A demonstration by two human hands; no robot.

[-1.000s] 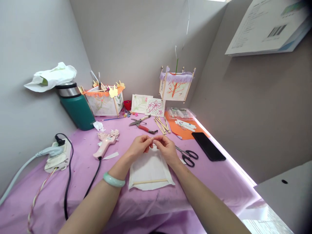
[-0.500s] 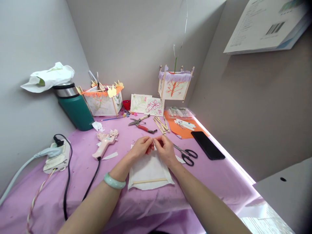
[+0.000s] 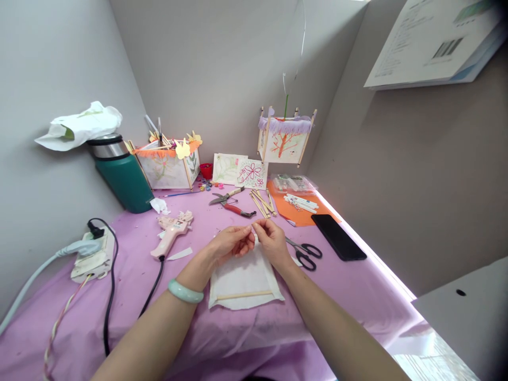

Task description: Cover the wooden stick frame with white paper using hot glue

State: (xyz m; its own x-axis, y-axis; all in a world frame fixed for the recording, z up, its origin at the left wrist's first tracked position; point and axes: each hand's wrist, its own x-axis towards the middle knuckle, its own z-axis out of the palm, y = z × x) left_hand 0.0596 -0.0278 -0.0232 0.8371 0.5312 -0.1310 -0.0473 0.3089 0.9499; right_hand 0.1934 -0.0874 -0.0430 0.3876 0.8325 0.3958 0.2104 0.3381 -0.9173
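Note:
My left hand (image 3: 233, 243) and my right hand (image 3: 270, 242) meet fingertip to fingertip above the far end of a white cloth panel (image 3: 244, 278). Both are pinched closed; whatever lies between the fingertips is too small to make out. A thin wooden stick (image 3: 244, 295) runs along the panel's near edge, where the cloth extends past it. Just right of my right hand lie black-handled scissors (image 3: 305, 254), their blades partly hidden by that hand. A pink glue gun (image 3: 172, 235) rests to the left of my left hand.
Pruning shears (image 3: 232, 203) and short bamboo sticks (image 3: 262, 202) lie beyond my hands. A phone (image 3: 338, 236) is at right. A green bottle (image 3: 125, 180) leans at left, near a power strip (image 3: 93, 256) with cables. A decorated lantern (image 3: 283, 140) hangs at the back.
My left hand has turned slightly and its fingers have loosened a little. My right hand has shifted slightly right. The panel lies in the same place.

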